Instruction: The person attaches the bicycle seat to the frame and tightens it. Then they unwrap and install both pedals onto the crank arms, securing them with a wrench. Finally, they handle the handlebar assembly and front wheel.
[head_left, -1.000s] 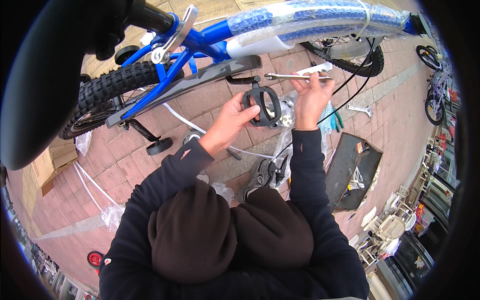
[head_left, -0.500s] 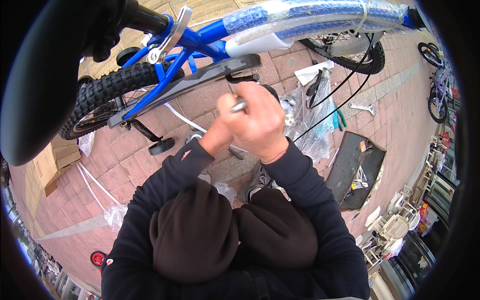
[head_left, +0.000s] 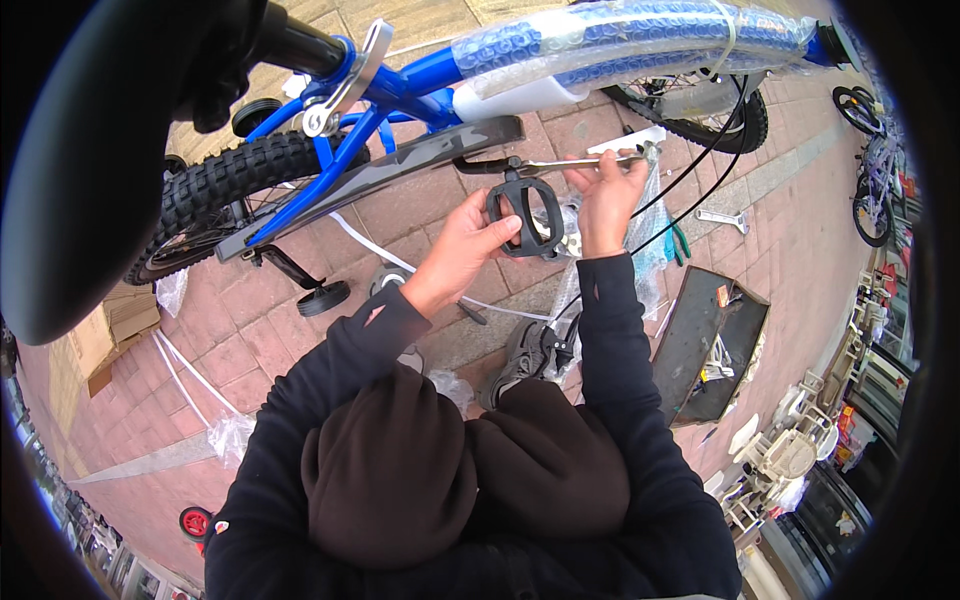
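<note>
A blue bicycle (head_left: pixel 420 85) stands in front of me, its top tube wrapped in bubble wrap (head_left: pixel 620 35). A black pedal (head_left: pixel 527 215) hangs at the end of the black crank arm (head_left: pixel 480 165). My left hand (head_left: pixel 465 250) grips the pedal from the left side. My right hand (head_left: pixel 605 195) holds a flat silver wrench (head_left: pixel 585 160) whose jaw end reaches toward the pedal's axle at the crank. Both sleeves are black.
The knobby rear tyre (head_left: pixel 215 190) and a small training wheel (head_left: pixel 322 297) are at left. A second spanner (head_left: pixel 720 217) and green-handled pliers (head_left: pixel 680 243) lie on the brick paving. A dark open box (head_left: pixel 705 345) with parts sits at right, cardboard (head_left: pixel 115 335) at left, other bicycles (head_left: pixel 870 170) at far right.
Half a second ago both hands were bunched together over the pedal. They have now parted: the left holds the pedal, the right has swung the wrench out to the right.
</note>
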